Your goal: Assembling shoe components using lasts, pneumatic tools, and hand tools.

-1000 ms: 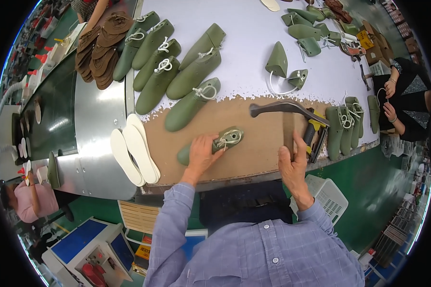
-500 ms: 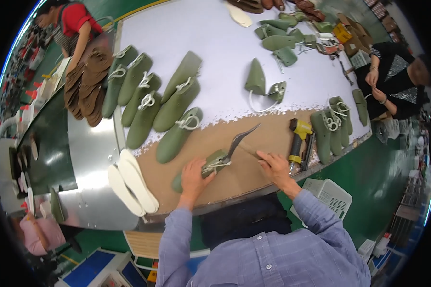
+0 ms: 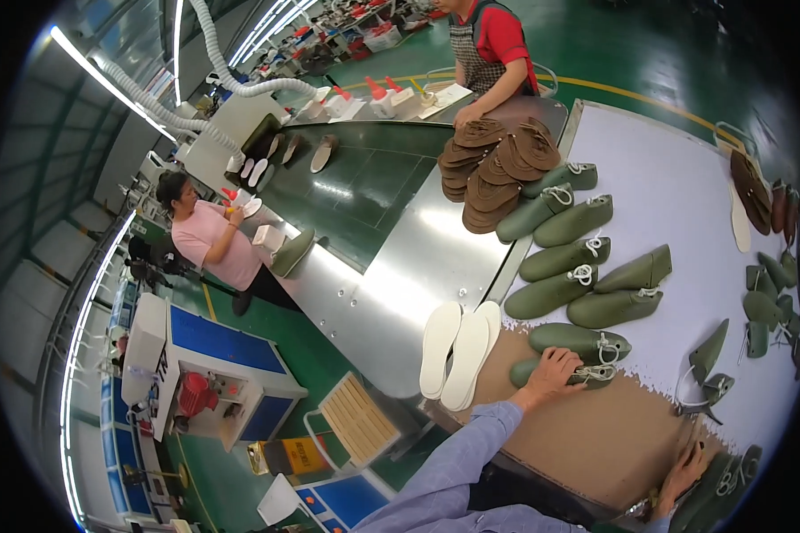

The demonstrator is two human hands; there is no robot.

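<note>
My left hand (image 3: 553, 375) is closed over a small green shoe last (image 3: 600, 374), which has a white cord tied at one end. Right beside it, on the far side, lies another corded green last (image 3: 578, 339). My right hand (image 3: 686, 469) is low at the right, fingers curled, seemingly round the thin handle of a dark hooked tool (image 3: 704, 411). That grip is small and partly unclear. Just beyond the tool, a green last in two parts (image 3: 709, 348) with a looped cord rests on the white sheet.
Several green lasts (image 3: 549, 293) lie in a row past my left hand, near stacked brown shoe pieces (image 3: 498, 173). Cream insoles (image 3: 458, 354) lie at the table corner. More corded lasts (image 3: 729, 475) crowd my right hand. One person in red (image 3: 498, 53) and one in pink (image 3: 209, 235) stand nearby.
The view has swung to the left. The last under my left hand now lies against the neighbouring last. My right hand and the dark tool have moved away from it.
</note>
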